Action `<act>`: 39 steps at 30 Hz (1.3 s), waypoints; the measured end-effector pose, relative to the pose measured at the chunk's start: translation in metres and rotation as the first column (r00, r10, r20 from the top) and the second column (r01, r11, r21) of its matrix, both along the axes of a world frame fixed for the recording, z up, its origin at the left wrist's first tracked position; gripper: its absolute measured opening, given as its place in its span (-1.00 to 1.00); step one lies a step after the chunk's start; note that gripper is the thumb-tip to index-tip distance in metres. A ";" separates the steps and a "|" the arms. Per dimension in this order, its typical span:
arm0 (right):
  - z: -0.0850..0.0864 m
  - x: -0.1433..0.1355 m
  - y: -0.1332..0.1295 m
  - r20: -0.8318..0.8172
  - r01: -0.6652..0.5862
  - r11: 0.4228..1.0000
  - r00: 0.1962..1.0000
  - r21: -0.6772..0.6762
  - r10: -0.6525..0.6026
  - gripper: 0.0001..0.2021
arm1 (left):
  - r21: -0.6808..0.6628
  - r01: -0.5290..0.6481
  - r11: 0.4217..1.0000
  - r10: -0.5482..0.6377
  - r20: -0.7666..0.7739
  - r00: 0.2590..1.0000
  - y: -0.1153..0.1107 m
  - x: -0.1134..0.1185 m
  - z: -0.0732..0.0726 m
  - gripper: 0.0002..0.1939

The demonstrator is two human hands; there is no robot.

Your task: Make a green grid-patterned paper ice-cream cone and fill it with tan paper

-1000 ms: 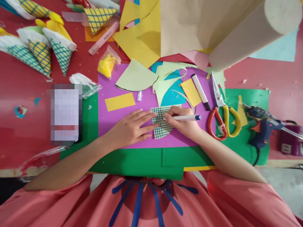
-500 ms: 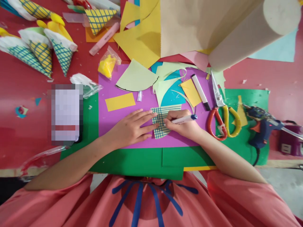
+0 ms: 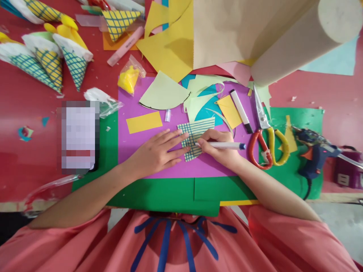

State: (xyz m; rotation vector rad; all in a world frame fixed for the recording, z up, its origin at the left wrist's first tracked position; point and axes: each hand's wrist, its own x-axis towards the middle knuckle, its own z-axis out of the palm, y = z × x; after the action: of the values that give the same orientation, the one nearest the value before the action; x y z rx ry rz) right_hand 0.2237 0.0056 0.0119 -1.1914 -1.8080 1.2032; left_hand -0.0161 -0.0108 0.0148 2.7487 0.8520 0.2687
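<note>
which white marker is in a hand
The white marker with the blue end, held in the right hand; the white marker with the black end lies unheld.

On the desk (image 3: 338,96) the card (image 3: 196,133) lies on a sheet (image 3: 133,143), with the pen (image 3: 228,145) over its right side and the cap (image 3: 167,115) behind it to the left. Scissors (image 3: 263,121) lie to the right, then the glue gun (image 3: 316,162), with the roll (image 3: 297,45) behind both; cones (image 3: 75,68) lie at the back left.

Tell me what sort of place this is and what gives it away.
Probably a craft worktable, though home, class or workshop can't be told. Three things suggest it: the scissors, the glue gun and the cones with crisscross lines.
</note>
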 end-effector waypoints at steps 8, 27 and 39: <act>-0.001 -0.002 0.003 0.068 -0.033 0.999 0.997 0.029 0.031 -0.71 | 0.009 0.025 1.000 -0.025 0.002 1.000 -0.001 0.002 0.000 -0.61; 0.001 -0.002 0.002 0.092 -0.136 0.990 0.986 -0.037 0.139 -0.70 | 0.025 0.023 0.999 -0.024 0.025 0.999 0.000 0.002 -0.001 -0.63; 0.003 0.001 0.004 0.096 -0.253 0.963 0.960 -0.094 0.262 -0.72 | 0.028 0.031 0.999 -0.032 0.036 0.999 0.000 0.002 -0.001 -0.63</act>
State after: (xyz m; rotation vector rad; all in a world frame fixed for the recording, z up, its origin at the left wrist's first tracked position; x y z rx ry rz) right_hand 0.2248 0.0091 0.0149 -1.1074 -2.0629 1.3923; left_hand -0.0142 -0.0111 0.0140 2.7708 0.8013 0.3258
